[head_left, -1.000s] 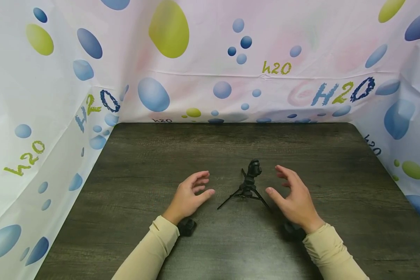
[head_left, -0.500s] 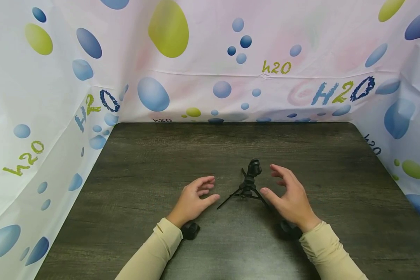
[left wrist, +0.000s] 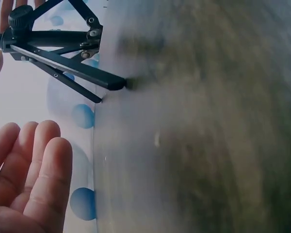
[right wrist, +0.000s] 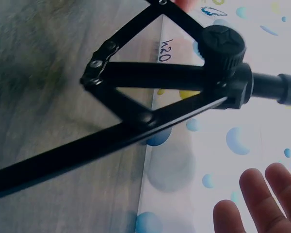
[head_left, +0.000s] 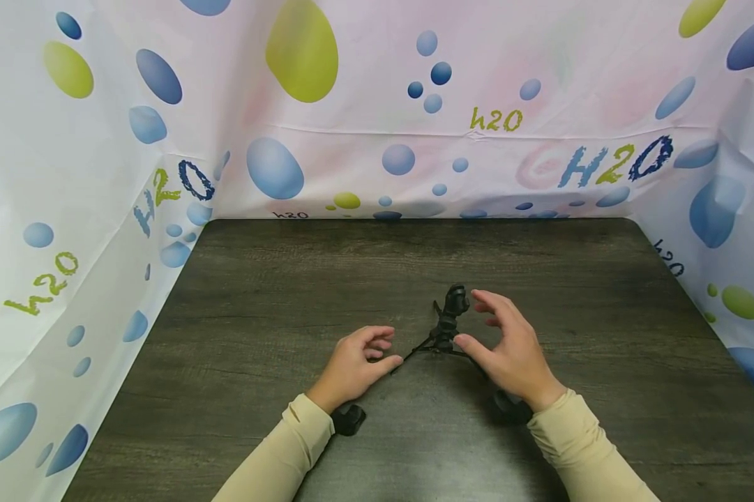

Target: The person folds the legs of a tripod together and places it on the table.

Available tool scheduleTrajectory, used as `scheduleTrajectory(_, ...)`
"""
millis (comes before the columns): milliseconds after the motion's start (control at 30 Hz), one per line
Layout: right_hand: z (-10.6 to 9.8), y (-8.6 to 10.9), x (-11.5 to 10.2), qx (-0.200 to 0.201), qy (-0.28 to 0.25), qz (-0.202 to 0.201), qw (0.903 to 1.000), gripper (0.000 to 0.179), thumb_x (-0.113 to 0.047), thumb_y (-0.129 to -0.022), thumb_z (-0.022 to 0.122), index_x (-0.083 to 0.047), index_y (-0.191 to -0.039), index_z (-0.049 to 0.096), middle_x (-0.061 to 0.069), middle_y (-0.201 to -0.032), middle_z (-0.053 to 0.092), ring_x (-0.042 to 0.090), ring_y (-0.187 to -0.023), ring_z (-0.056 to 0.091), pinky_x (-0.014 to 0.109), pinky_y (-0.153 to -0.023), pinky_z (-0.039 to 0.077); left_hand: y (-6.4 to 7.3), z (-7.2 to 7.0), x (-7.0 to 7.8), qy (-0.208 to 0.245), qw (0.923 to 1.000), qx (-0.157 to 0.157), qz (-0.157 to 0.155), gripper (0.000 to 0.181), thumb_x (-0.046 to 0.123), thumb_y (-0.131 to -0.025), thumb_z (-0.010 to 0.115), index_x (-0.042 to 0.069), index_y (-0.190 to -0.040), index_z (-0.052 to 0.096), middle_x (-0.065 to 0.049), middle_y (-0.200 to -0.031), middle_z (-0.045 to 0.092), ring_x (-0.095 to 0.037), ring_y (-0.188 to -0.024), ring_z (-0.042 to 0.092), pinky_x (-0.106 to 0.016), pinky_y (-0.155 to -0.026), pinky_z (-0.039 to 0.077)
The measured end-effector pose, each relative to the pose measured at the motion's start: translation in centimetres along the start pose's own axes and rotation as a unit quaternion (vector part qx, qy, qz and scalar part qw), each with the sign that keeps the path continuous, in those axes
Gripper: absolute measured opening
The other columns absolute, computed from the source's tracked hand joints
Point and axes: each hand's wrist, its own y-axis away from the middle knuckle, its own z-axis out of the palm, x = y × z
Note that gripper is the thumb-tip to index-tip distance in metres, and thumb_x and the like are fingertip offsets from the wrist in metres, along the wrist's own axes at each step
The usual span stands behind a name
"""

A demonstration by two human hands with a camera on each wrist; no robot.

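Observation:
A small black tripod (head_left: 444, 335) stands on its spread legs near the middle of the dark wooden table. In the right wrist view its leg braces and a round knob (right wrist: 224, 46) show close up. My right hand (head_left: 515, 352) is just to the right of it, fingers loosely bent, thumb tip overlapping the tripod's body in the head view. To the left, my left hand (head_left: 358, 366) hovers with fingers apart, its thumb at the foot of the left leg. Neither hand grips anything. The left wrist view shows the left fingers (left wrist: 51, 179) below the tripod legs.
Dark wrist-camera housings (head_left: 349, 420) sit under both wrists. The wooden table (head_left: 289, 272) is bordered at the back and sides by a white sheet (head_left: 364, 84) printed with blue and green drops.
Both hands have moved inward toward the tripod, the left one rightward and slightly nearer the body, the right one leftward. The tripod has stayed in place.

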Motion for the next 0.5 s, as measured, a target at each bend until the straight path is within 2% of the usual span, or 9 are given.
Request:
scheduleTrajectory(300, 0.3, -0.9, -0.9, 0.0, -0.012, -0.026, 0.9996, 0.066, -0.021, -0.087, 0.08, 0.0, -0.142, 0.05, 0.018, -0.135, 0.055, 0.03, -0.112, 0.056, 0.051, -0.085, 0.05, 0.1, 0.5, 0.2, -0.028, 0.9994, -0.012, -0.013, 0.038, 0.02, -0.091, 0.077, 0.0, -0.122, 0.067, -0.008, -0.115, 0.069, -0.02, -0.097, 0.067, -0.028, -0.081, 0.055)
scheduleTrajectory(500, 0.4, -1.2, -1.3, 0.003, -0.009, -0.036, 0.9993, 0.066, -0.025, -0.088, 0.079, 0.004, -0.14, 0.051, 0.021, -0.134, 0.056, 0.035, -0.111, 0.058, 0.053, -0.083, 0.052, 0.0, 0.8, 0.3, -0.045, 0.9985, -0.028, -0.014, 0.031, 0.019, -0.091, 0.077, 0.001, -0.115, 0.071, -0.006, -0.103, 0.071, -0.015, -0.088, 0.068, -0.026, -0.077, 0.056)
